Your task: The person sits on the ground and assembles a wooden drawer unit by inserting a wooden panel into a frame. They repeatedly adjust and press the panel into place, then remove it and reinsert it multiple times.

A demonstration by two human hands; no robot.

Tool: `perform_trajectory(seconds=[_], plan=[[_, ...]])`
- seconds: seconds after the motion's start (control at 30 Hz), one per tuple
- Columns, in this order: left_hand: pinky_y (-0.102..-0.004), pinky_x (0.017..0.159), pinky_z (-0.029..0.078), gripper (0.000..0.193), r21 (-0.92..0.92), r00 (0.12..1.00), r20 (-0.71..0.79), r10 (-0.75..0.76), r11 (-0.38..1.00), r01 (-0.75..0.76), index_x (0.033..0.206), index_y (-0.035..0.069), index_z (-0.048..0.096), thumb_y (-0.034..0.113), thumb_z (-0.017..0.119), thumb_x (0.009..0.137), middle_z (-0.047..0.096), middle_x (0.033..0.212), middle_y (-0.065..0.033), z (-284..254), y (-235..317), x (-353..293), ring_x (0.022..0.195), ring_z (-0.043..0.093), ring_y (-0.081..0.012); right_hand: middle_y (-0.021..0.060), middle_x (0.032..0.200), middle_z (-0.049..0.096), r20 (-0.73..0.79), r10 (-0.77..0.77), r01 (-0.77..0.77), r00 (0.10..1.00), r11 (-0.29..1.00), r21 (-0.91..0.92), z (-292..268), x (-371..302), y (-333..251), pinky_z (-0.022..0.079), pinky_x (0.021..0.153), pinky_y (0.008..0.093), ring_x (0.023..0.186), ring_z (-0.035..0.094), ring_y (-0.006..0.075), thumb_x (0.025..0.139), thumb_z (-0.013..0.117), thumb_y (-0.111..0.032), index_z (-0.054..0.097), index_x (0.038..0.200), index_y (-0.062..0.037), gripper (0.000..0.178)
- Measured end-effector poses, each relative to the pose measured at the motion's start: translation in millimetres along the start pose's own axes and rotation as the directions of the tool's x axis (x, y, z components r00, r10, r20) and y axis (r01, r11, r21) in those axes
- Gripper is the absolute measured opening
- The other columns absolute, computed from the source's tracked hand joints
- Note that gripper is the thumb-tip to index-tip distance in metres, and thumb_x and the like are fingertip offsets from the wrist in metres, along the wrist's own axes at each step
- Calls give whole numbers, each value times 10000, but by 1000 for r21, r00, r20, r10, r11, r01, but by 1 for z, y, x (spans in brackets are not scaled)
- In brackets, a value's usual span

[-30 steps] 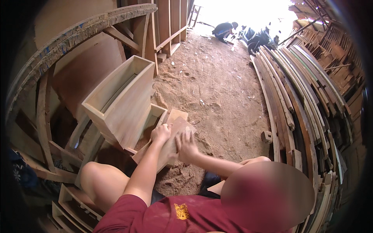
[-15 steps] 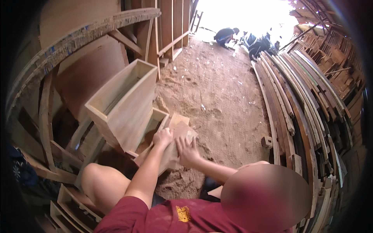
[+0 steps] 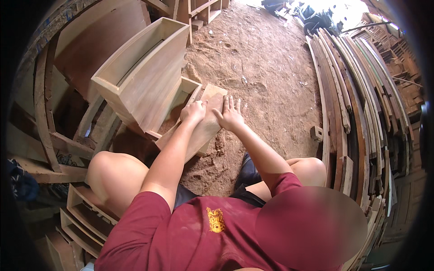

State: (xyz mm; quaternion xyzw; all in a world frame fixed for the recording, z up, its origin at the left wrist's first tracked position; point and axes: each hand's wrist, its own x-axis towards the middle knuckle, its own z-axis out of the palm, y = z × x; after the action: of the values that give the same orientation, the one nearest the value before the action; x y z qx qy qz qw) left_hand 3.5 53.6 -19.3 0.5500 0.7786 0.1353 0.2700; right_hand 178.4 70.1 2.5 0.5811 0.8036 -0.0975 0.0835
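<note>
In front of me a wooden drawer-like box (image 3: 201,135) lies on its side, its pale broad face turned up. My left hand (image 3: 194,112) is closed over its left edge, fingers curled around the wood. My right hand (image 3: 231,115) lies open at the box's right edge, fingers spread and pointing away from me. A darker brown patch shows on the wood between the hands; I cannot tell whether it is a loose sheet. Just left, a tall open drawer (image 3: 147,90) stands tilted on top of another open box (image 3: 187,90).
Sandy ground (image 3: 266,90) stretches ahead. Stacked long planks (image 3: 343,104) line the right side, with a small wood block (image 3: 316,133) beside them. More drawers (image 3: 86,221) sit at lower left, below a wooden frame (image 3: 45,108). A motorbike (image 3: 316,18) stands at the far end.
My right hand has slid from the middle of the box's face to its right edge, fingers spreading. The left hand keeps its grip. My view has tilted down.
</note>
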Motion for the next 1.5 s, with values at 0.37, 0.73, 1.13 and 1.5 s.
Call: perform_trajectory(seconds=[0.37, 0.73, 1.13, 1.5], plan=[[-490, 1117, 441, 664, -305, 972, 233, 7, 950, 66, 1312, 25, 672, 545, 322, 1095, 635, 1366, -255, 30, -47, 40, 1294, 590, -442, 163, 1718, 213, -127, -130, 138, 983, 989, 58, 10, 20, -41, -47, 1241, 663, 1575, 86, 486, 1082, 206, -567, 232, 1651, -75, 753], [-459, 1136, 422, 670, -344, 963, 237, 127, 938, -39, 1337, -31, 637, 511, 317, 1107, 590, 1398, -297, 35, -50, 41, 1341, 558, -421, 139, 1713, 246, -197, -132, 148, 971, 987, 66, 17, 14, -42, 2, 1158, 803, 1557, 150, 507, 1082, 253, -556, 268, 1639, -81, 732], [-465, 1062, 470, 666, -366, 964, 203, 171, 927, -88, 1264, -39, 673, 531, 378, 1087, 633, 1333, -300, 32, -58, 46, 1276, 607, -417, 240, 1688, 245, -146, -40, 11, 989, 981, -196, 39, -27, -56, 10, 1149, 807, 1529, 158, 567, 1048, 188, -685, 224, 1627, 25, 917], [-485, 1040, 473, 660, -331, 986, 145, 79, 943, -27, 1214, -29, 698, 546, 402, 1080, 665, 1281, -288, 20, -54, 27, 1241, 623, -431, 264, 1694, 202, -32, 70, -75, 997, 984, -159, 11, -53, -68, 69, 1149, 800, 1477, 241, 622, 980, 197, -808, 192, 1625, 51, 1075]])
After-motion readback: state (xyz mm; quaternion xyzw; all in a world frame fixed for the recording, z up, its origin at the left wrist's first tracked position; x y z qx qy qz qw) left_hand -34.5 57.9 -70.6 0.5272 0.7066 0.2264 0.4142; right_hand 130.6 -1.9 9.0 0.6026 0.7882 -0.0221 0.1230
